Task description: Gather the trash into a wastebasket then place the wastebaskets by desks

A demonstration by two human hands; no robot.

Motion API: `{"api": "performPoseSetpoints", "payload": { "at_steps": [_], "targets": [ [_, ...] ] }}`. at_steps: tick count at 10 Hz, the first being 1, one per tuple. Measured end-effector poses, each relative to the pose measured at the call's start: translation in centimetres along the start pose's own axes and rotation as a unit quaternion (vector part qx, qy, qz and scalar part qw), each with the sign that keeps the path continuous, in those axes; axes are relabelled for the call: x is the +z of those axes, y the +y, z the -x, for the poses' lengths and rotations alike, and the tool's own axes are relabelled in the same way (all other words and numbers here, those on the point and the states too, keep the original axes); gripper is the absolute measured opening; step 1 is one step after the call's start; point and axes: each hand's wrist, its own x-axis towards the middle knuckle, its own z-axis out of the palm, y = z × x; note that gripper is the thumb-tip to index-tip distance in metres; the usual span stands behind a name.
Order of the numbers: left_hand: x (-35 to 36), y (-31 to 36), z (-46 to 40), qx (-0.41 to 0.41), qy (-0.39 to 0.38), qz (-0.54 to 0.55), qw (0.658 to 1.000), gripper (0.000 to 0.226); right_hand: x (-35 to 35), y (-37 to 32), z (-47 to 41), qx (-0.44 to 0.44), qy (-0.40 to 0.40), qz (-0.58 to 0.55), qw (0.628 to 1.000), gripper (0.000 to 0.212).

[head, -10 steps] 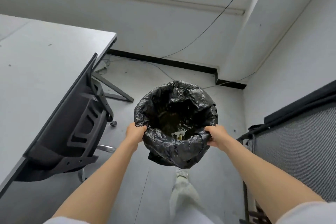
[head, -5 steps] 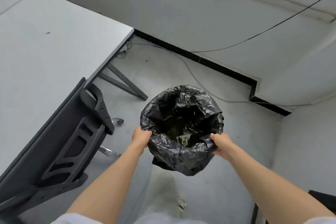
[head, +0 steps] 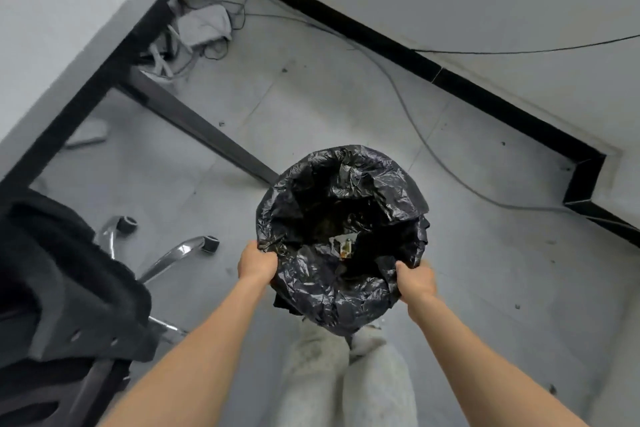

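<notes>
A round wastebasket (head: 341,284) lined with a crinkled black bag is held in front of me above the grey floor. My left hand (head: 257,264) grips its left rim and my right hand (head: 415,279) grips its right rim. A small scrap of trash (head: 344,246) shows at the bottom of the bag. The white desk (head: 62,21) with a black frame fills the upper left; the basket hangs to the right of its slanted leg (head: 194,128).
A black office chair (head: 59,291) with chrome castor legs (head: 180,250) stands at the left. Tangled cables and a white cloth (head: 204,26) lie under the desk's corner. A grey cable (head: 408,111) runs across the floor toward the black skirting (head: 485,94). My light trouser legs (head: 346,381) are below the basket.
The view has tilted down and closer to the floor by the desk. The basket stays held in both hands and sits lower, nearer the desk leg; the chair has slid toward the lower left.
</notes>
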Motion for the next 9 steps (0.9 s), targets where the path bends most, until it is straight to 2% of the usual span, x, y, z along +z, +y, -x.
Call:
{"api": "performPoseSetpoints", "payload": {
  "at_steps": [2, 3, 5, 6, 7, 8, 9],
  "targets": [
    [5.6, 0.0, -11.6, -0.038, -0.018, 0.040, 0.998, 0.040, 6.1, -2.9, -11.2, -0.038, 0.019, 0.020, 0.999, 0.034],
    [7.5, 0.2, -15.0, -0.052, -0.021, 0.089, 0.994, 0.039, 8.9, -3.6, -15.9, -0.052, 0.013, 0.036, 0.998, 0.035],
    [8.8, 1.0, -16.2, -0.049, -0.058, 0.135, 0.988, 0.029, 10.9, -3.7, -18.3, -0.046, -0.023, 0.058, 0.997, 0.040],
    [9.0, 1.9, -15.2, -0.058, -0.070, 0.146, 0.985, 0.033, 10.8, -3.6, -18.0, -0.028, -0.051, 0.068, 0.996, 0.058],
    [8.8, 2.9, -13.5, -0.060, -0.049, 0.105, 0.992, 0.041, 9.6, -4.3, -16.1, -0.032, -0.055, 0.108, 0.992, 0.067],
    [8.4, 3.9, -11.4, 0.006, -0.034, -0.010, 0.999, 0.056, 8.5, -5.4, -13.8, -0.051, -0.058, 0.133, 0.988, 0.068],
    [6.5, 5.8, -7.4, 0.055, -0.038, -0.129, 0.989, 0.070, 6.9, -8.0, -9.5, -0.073, -0.088, 0.157, 0.981, 0.058]
  ]
}}
